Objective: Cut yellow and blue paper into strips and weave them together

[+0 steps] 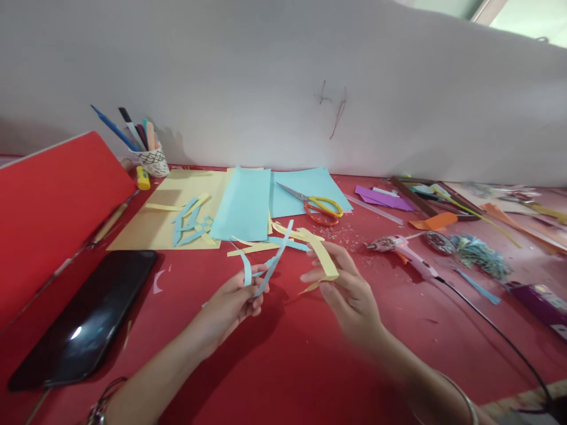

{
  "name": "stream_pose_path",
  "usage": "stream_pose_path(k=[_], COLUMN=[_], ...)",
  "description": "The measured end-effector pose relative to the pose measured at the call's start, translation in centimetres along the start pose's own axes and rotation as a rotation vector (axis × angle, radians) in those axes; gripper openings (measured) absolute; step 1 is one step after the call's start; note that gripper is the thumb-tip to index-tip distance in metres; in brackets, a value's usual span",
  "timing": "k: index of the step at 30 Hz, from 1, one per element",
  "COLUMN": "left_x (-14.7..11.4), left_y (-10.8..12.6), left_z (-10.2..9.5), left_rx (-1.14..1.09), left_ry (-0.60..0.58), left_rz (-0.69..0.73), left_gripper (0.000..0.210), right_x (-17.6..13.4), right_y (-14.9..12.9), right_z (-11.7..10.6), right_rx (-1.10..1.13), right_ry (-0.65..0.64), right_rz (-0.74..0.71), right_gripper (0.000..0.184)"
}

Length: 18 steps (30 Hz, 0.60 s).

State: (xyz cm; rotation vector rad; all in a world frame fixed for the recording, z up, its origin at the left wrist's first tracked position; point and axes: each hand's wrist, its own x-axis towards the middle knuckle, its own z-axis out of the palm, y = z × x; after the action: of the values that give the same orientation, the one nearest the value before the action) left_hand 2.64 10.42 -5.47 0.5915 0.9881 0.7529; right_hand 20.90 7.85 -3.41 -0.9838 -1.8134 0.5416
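Note:
My left hand [241, 301] is closed on light blue paper strips [275, 262], which stick up and curl around the fingers. Opposite it, my right hand [349, 289] pinches a folded pale yellow paper strip [325, 260] between thumb and fingers. The two hands are apart, raised over the red table [283, 378]. Just beyond them lie loose yellow strips [252, 249] and blue strips. Further back, scissors [321, 203] with red and yellow handles rest partly on light blue paper [305, 183].
A black phone [88, 319] and a red board [53, 200] lie left, near a pen cup [153, 160]. Woven strips [190, 223] sit on cream paper [133, 236]. At right are a pink glue gun [411, 257] with a black cord, a yarn bundle [481, 257] and a purple box [538, 304].

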Motion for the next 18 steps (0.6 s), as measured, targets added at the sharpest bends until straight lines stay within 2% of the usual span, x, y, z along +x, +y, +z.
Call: stream_pose_path(k=[4, 10, 14, 18], left_x=[0.3, 0.3, 0.1, -0.1], left_y=[-0.6, -0.6, -0.5, -0.6], left_z=[-0.3, -0.3, -0.3, -0.1], left_rx=[0.06, 0.131, 0.184, 0.15], left_ry=[-0.033, -0.093, -0.105, -0.111], left_rz=[0.027, 0.038, 0.018, 0.003], left_gripper=[0.049, 0.043, 0.041, 0.05], right_x=[0.1, 0.4, 0.3, 0.5], right_y=[0.1, 1.0, 1.3, 1.0], right_z=[-0.1, -0.2, -0.3, -0.3], right_rx=[-0.002, 0.013, 0.115, 0.146], right_ry=[0.048, 0.107, 0.101, 0.024], right_rz=[0.045, 0.187, 0.215, 0.168], right_gripper=[0.025, 0.025, 0.024, 0.026])
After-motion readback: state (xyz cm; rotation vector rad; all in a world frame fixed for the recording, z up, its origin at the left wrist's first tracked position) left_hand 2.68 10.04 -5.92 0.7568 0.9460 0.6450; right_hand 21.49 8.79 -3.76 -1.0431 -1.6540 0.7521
